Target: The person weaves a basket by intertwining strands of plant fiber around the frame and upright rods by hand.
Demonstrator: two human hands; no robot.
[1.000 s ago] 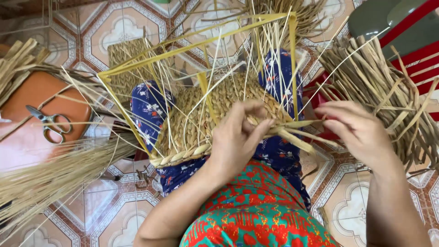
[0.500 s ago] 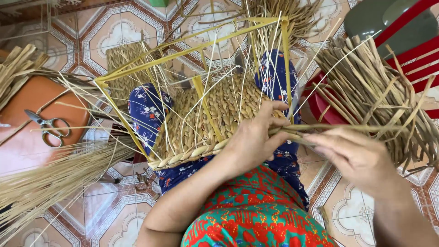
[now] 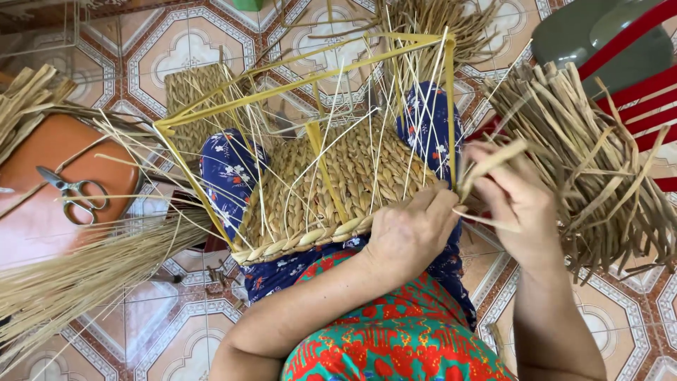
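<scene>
Patterned floor tiles (image 3: 176, 331) under your half-woven basket (image 3: 331, 190).
Keep left hand (image 3: 409, 236) fingers clamped on the rim; right hand (image 3: 518, 201) pinches the straw strand (image 3: 493, 161), so pull it snug.

- Illumination: bright, even and diffuse daylight; no single source is identifiable.
- Shadows: soft and short, lying beneath the woven basket (image 3: 331, 190) and the straw bundle (image 3: 84, 275) on the tiled floor (image 3: 176, 331).
- Glare: a mild sheen on the glossy floor tiles and on the orange stool (image 3: 42, 212); no blown-out areas.
- Focus: sharp at centre; weave strands and both hands are crisp.
- Blur: none notable.
- Distortion: slight wide-angle stretching toward the frame corners.
</scene>
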